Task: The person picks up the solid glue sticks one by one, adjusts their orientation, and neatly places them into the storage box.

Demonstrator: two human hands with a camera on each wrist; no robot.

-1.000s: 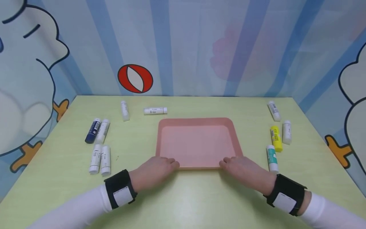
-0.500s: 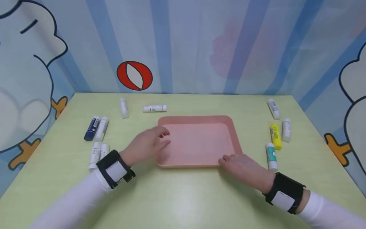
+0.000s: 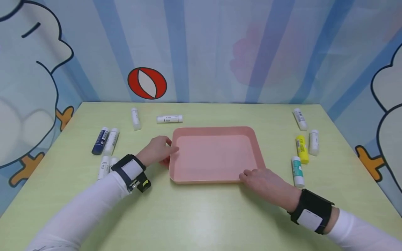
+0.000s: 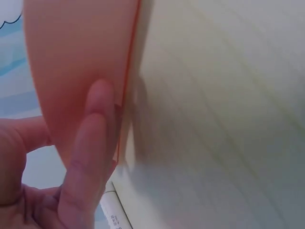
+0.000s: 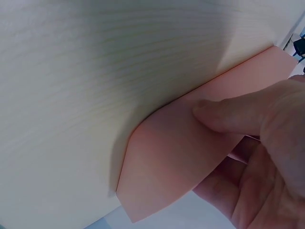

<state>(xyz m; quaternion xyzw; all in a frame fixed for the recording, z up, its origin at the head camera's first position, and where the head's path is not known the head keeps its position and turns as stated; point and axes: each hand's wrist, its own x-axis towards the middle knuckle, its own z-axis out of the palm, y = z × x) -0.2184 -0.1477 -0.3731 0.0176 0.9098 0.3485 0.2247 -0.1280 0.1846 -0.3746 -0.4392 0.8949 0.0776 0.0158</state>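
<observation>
A shallow pink tray [image 3: 216,155] lies flat on the table in the head view, with nothing in it. My left hand [image 3: 158,150] holds its left side. In the left wrist view the fingers [image 4: 90,148] press the tray's outer wall [image 4: 78,43], and the thumb reaches over the rim. At the front right, my right hand [image 3: 270,184] grips the near edge. Seen from the right wrist, that thumb lies against the outer wall [image 5: 162,157] while the other fingers go over the rim, their tips partly hidden.
Several capped tubes like glue sticks lie around the tray. On the left are a navy one [image 3: 100,141] and white ones [image 3: 111,142]; a white one [image 3: 169,119] lies behind. To the right are yellow [image 3: 302,150], teal-and-white [image 3: 297,171] and white ones [image 3: 313,142].
My left hand has left the tray's front edge, moved up and left, and taken hold of its left side. My right hand keeps its place, and the tray has barely shifted.
</observation>
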